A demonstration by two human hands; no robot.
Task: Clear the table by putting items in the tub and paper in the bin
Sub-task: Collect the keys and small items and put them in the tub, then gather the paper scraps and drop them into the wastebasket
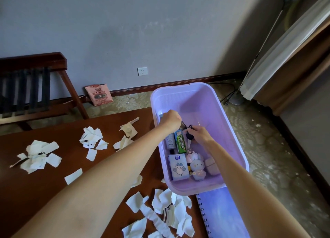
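A purple plastic tub [232,130] stands at the table's right edge. Inside lie a green gum pack [180,142], a small tube [169,141], a blue tissue pack [179,167], a plush bunny [196,167] and a small pinkish case [211,166]. Both hands reach into the tub. My left hand [170,118] is closed around a dark item that is mostly hidden. My right hand [199,133] pinches a small dark keychain [189,135] with a strap hanging down. Torn white paper scraps [38,157] lie across the brown table [53,193], with more paper scraps [169,212] near the front.
A spiral notebook [223,212] lies under the tub's near end. A dark wooden luggage rack [32,87] stands at the left wall. A pink packet [98,94] leans on the skirting board. A floor lamp base [235,99] and curtain [285,46] are at the right.
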